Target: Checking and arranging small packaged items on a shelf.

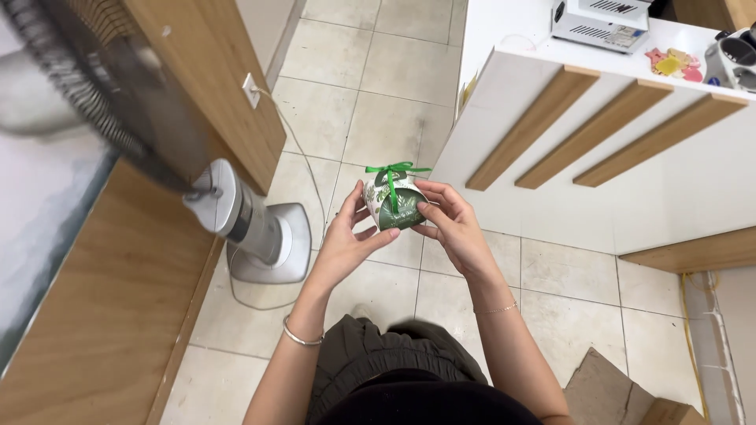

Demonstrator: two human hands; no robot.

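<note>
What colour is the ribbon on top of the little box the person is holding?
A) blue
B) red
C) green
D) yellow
C: the ribbon tied in a bow on top of the small gift box is bright green, matching the leafy green print on the box, which the left hand and right hand hold between them.

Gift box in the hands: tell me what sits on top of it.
A green ribbon bow sits on top of the small gift box, held between the left hand and right hand. Its contents are hidden.
</note>
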